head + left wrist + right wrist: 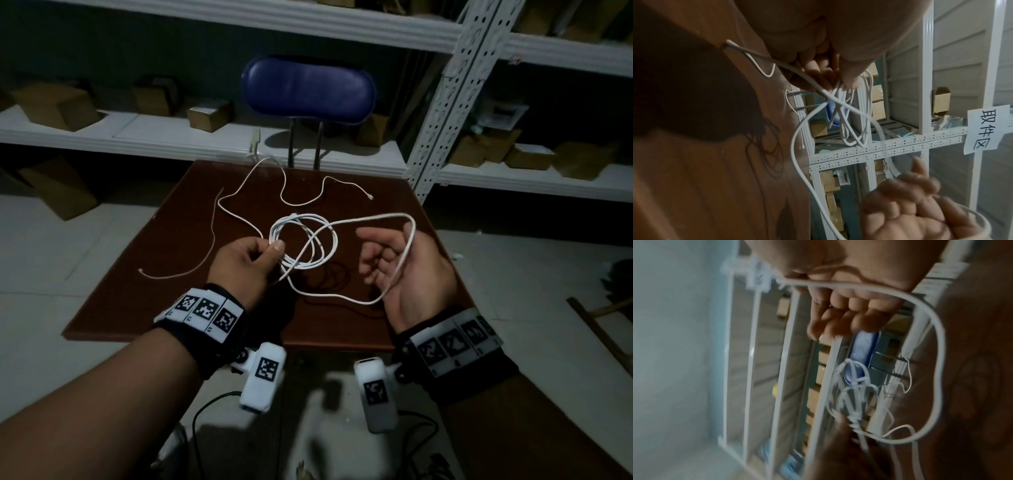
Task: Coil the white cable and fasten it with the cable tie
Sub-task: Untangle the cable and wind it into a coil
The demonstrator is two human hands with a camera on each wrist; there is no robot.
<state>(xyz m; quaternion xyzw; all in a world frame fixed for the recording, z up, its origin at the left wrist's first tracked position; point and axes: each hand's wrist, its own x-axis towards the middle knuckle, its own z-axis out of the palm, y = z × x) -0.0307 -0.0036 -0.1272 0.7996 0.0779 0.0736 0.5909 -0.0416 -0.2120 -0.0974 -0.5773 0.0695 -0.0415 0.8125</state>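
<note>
The white cable point(301, 243) is partly wound into a small coil held above the brown table point(171, 274). My left hand point(274, 251) pinches the coil at its left side between thumb and fingers; the left wrist view shows the loops point(849, 121) hanging from those fingers point(818, 73). A wide loose loop of the same cable point(409, 236) runs round my right hand point(373, 257), which is palm up with relaxed fingers. In the right wrist view this loop point(939, 353) crosses the palm. A thin pale strand point(212, 233) lies on the table to the left; whether it is the tie is unclear.
A thinner white lead with a small plug point(371, 197) snakes over the far half of the table. A blue chair point(308, 89) stands behind the table. White metal shelving point(455, 102) with cardboard boxes lines the wall. Tiled floor surrounds the table.
</note>
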